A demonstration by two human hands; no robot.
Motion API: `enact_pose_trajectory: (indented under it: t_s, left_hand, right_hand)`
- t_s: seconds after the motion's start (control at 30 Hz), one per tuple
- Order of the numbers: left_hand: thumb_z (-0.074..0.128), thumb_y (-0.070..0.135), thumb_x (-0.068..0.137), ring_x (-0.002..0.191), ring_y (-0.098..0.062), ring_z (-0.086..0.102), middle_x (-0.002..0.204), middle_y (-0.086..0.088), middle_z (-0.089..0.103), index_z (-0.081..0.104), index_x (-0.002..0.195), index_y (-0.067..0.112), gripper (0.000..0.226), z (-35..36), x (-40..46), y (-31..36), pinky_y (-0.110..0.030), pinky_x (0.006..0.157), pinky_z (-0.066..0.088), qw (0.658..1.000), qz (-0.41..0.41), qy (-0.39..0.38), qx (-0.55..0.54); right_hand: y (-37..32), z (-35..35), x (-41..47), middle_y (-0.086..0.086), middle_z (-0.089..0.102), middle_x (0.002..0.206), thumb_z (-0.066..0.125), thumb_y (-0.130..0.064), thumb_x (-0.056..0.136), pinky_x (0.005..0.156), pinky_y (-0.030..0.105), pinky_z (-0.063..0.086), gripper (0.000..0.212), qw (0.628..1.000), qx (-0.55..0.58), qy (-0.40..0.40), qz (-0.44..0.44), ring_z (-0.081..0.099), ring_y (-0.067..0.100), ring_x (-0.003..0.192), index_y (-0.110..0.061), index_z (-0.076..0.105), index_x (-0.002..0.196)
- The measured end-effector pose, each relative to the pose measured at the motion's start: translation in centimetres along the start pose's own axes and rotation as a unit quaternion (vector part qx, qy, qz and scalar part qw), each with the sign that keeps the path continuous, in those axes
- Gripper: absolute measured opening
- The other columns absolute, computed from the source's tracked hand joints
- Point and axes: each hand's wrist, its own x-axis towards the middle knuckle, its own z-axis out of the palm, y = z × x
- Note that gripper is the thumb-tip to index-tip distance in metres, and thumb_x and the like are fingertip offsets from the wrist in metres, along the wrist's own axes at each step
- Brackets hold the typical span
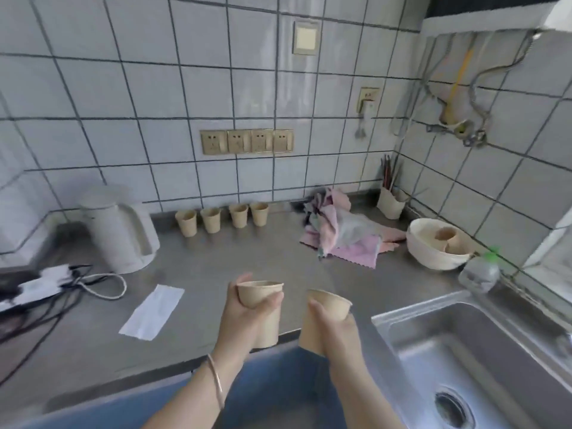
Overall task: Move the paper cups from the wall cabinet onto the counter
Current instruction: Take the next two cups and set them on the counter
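My left hand [244, 317] grips a tan paper cup [260, 292] above the counter's front edge. A further tan cup wall shows under that hand, so it may be a short stack. My right hand [331, 332] holds another tan paper cup [332, 305], tilted right, just left of the sink. Several matching paper cups [221, 218] stand upright in a row at the back of the steel counter [216, 267], by the tiled wall. The wall cabinet is out of view.
A white kettle [119, 227] stands at the back left, with a power strip and cables [46, 286] beside it. A white paper [153, 311] lies on the counter. Pink cloths [343, 233], a white bowl holding cups [436, 246], a bottle [479, 274] and the sink [470, 351] lie to the right.
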Motion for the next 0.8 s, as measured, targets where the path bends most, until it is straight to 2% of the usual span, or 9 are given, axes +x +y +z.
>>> enact_pose_trajectory:
  t_s: [0.07, 0.13, 0.2, 0.27, 0.37, 0.47, 0.57, 0.73, 0.8]
  left_hand:
    - [0.076, 0.010, 0.075, 0.083, -0.013, 0.061, 0.102, 0.001, 0.061, 0.042, 0.121, 0.028, 0.059, -1.2, 2.8, 0.1, -0.022, 0.063, 0.052, 1.000, 0.004, 0.029, -0.006]
    - [0.076, 0.014, 0.074, 0.087, -0.008, 0.060, 0.104, 0.008, 0.059, 0.040, 0.121, 0.030, 0.062, -2.6, 5.4, 0.2, -0.023, 0.069, 0.048, 0.998, 0.003, 0.064, -0.012]
    - [0.081, 0.021, 0.070, 0.089, -0.005, 0.060, 0.103, 0.012, 0.060, 0.043, 0.120, 0.028, 0.063, -4.0, 7.6, 0.2, -0.021, 0.069, 0.045, 0.995, -0.004, 0.098, -0.016]
    - [0.085, 0.036, 0.055, 0.090, -0.014, 0.064, 0.103, 0.002, 0.068, 0.054, 0.114, 0.021, 0.068, -5.4, 9.8, 0.0, -0.024, 0.070, 0.047, 0.992, -0.021, 0.127, -0.013]
    - [0.080, 0.044, 0.045, 0.087, -0.017, 0.066, 0.097, -0.001, 0.071, 0.061, 0.107, 0.017, 0.070, -7.4, 13.0, -0.7, -0.026, 0.069, 0.048, 0.983, -0.045, 0.177, -0.005]
    - [0.078, 0.053, 0.040, 0.088, -0.018, 0.068, 0.099, -0.003, 0.072, 0.062, 0.108, 0.018, 0.078, -9.6, 17.4, -1.2, -0.030, 0.072, 0.050, 0.979, -0.063, 0.196, 0.001]
    - [0.079, 0.051, 0.042, 0.087, -0.020, 0.067, 0.102, -0.010, 0.072, 0.062, 0.109, 0.013, 0.079, -11.9, 22.4, -1.6, -0.031, 0.070, 0.050, 0.979, -0.065, 0.193, 0.002]
    - [0.079, 0.050, 0.043, 0.091, -0.018, 0.067, 0.099, 0.001, 0.073, 0.062, 0.106, 0.019, 0.071, -14.8, 29.7, -2.9, -0.033, 0.079, 0.052, 0.980, -0.079, 0.181, 0.038]
    - [0.083, 0.040, 0.048, 0.087, -0.018, 0.067, 0.094, 0.004, 0.072, 0.061, 0.100, 0.022, 0.059, -15.6, 32.2, -3.9, -0.028, 0.073, 0.052, 0.978, -0.091, 0.186, 0.041]
  right_hand:
    - [-0.9, 2.8, 3.0, 0.006, 0.070, 0.082, 0.075, -0.038, 0.064, 0.069, 0.036, 0.054, 0.039, 0.999, -0.023, -0.039, -0.010, 0.066, 0.021, 0.071, -0.011, 0.065, 0.090]
    - [-1.8, 5.6, 5.6, 0.007, 0.069, 0.090, 0.077, -0.038, 0.066, 0.071, 0.037, 0.056, 0.048, 0.997, -0.041, -0.071, -0.005, 0.067, 0.021, 0.077, -0.011, 0.061, 0.102]
    - [-2.4, 8.3, 7.7, 0.004, 0.066, 0.085, 0.077, -0.034, 0.070, 0.059, 0.030, 0.055, 0.046, 0.992, -0.059, -0.108, -0.016, 0.064, 0.016, 0.071, -0.010, 0.059, 0.105]
    - [-2.7, 11.1, 9.5, 0.004, 0.066, 0.085, 0.076, -0.029, 0.074, 0.051, 0.024, 0.051, 0.039, 0.986, -0.068, -0.149, -0.013, 0.063, 0.015, 0.070, -0.010, 0.060, 0.104]
    - [-2.8, 15.3, 11.7, 0.008, 0.069, 0.099, 0.077, -0.033, 0.071, 0.068, 0.034, 0.057, 0.044, 0.976, -0.101, -0.190, -0.010, 0.067, 0.021, 0.083, -0.014, 0.059, 0.108]
    - [-3.3, 19.8, 14.4, 0.005, 0.068, 0.101, 0.077, -0.032, 0.070, 0.066, 0.030, 0.054, 0.047, 0.970, -0.103, -0.220, -0.012, 0.066, 0.018, 0.087, -0.016, 0.058, 0.109]
    - [-3.5, 24.1, 17.2, 0.004, 0.067, 0.105, 0.076, -0.030, 0.073, 0.060, 0.027, 0.050, 0.047, 0.966, -0.102, -0.236, -0.012, 0.064, 0.017, 0.090, -0.017, 0.054, 0.113]
    - [-3.1, 29.5, 21.8, -0.003, 0.065, 0.103, 0.077, -0.026, 0.074, 0.061, 0.021, 0.048, 0.048, 0.962, -0.104, -0.253, -0.008, 0.062, 0.006, 0.086, -0.020, 0.052, 0.114]
    - [-3.1, 31.0, 23.4, -0.006, 0.063, 0.101, 0.078, -0.023, 0.072, 0.058, 0.014, 0.046, 0.051, 0.961, -0.106, -0.253, -0.011, 0.060, 0.002, 0.084, -0.022, 0.049, 0.114]
